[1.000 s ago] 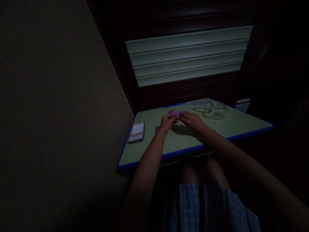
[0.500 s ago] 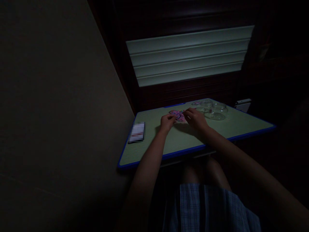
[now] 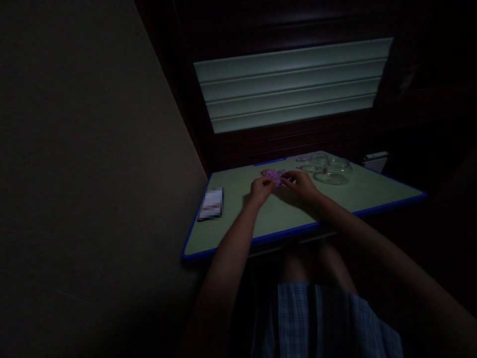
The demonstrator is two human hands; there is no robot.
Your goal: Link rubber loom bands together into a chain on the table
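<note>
Pink pile (image 3: 273, 175): was laid on the green counter (image 3: 283, 219), toward its far middle.
Left grip (image 3: 261, 190): was curled at the pile's near edge; whether a piece was pinched could not be told.
Right grip (image 3: 302, 184): was curled likewise at the pile's right side; its hold could not be told.
Glass bowls (image 3: 335, 174): were set near, to the right.

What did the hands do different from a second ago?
The right hand had slid out toward the clear bowls. Now it is back beside the left hand, fingertips together at the near edge of the pink and purple pile. It is too dark to tell if they pinch a piece. The left hand hardly moved. The bowls, pile, flat packet and table stayed put.
</note>
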